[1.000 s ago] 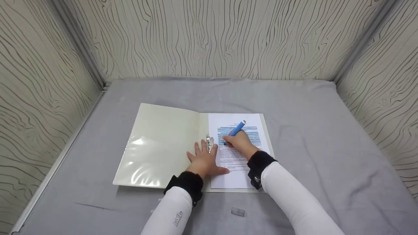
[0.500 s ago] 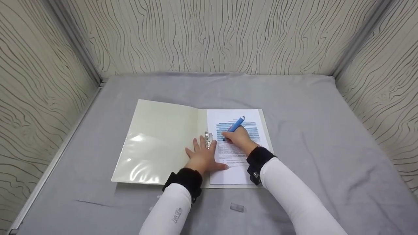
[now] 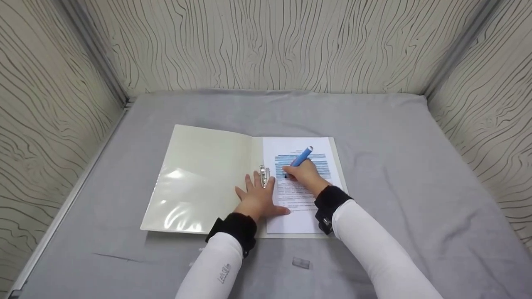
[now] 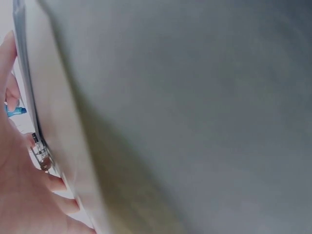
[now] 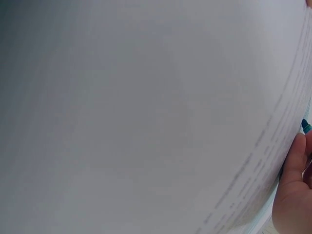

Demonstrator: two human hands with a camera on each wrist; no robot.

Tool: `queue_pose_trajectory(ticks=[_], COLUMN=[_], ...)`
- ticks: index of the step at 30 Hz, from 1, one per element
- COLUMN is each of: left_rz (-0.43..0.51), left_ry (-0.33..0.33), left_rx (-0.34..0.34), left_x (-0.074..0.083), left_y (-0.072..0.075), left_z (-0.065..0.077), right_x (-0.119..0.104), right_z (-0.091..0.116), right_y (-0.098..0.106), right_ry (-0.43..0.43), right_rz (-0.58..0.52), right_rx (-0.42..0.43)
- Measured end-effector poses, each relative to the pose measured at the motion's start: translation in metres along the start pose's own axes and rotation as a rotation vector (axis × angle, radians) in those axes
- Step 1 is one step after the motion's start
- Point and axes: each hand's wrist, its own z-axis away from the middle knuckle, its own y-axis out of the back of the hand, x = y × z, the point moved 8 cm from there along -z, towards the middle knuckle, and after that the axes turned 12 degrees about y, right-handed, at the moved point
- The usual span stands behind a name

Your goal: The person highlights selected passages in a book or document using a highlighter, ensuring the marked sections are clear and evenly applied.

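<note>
An off-white binder (image 3: pixel 199 178) lies spread on the grey cloth, and a printed sheet (image 3: pixel 291 224) rests on its right side. In my right hand (image 3: pixel 307 174) I pinch a blue marker (image 3: pixel 302 155), tilted up to the right, its dark tip at the lower edge of blue-marked lines. The marker tip (image 5: pixel 305 125) also shows at the edge of the right wrist view. My left hand (image 3: pixel 257 200) lies with spread fingers across the binder's fold, its thumb on the sheet and its fingertips beside the metal clip (image 3: pixel 263 176).
A small translucent grey piece (image 3: pixel 301 262) lies on the cloth in front of the binder. Wood-patterned panels (image 3: pixel 266 45) with grey metal posts stand at the back and both sides. Wrinkled cloth (image 3: pixel 415 187) covers the table right of the binder.
The head view has tilted slightly, so everything sits a little higher in the picture. My left hand stays in place on the binder, and the marker tip remains around the same line.
</note>
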Motion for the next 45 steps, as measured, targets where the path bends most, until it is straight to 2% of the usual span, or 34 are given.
queue_pose_trajectory(ticks=[9,25,34,45], left_rz=[0.008,-0.021,-0.016,0.021], left_ry=[-0.004,0.001,0.002,-0.006], left_rx=[0.007,0.001,0.002,-0.002], left_x=[0.0011,0.0004,-0.0002,0.0007], left_y=[0.0008,-0.0004,0.0005,0.0008], left_z=[0.0004,-0.0001,0.0007,0.0012], right_x=[0.0015,0.0037,0.0059,0.0059], right_z=[0.0007,0.0003,0.0016,0.0017], right_y=[0.0019,0.0069,0.0079,0.0091], right_ry=[-0.001,-0.022,-0.046,-0.018], right_rz=[-0.013,0.036,0.014,0.010], right_rx=[0.005,0.008,0.011,-0.002])
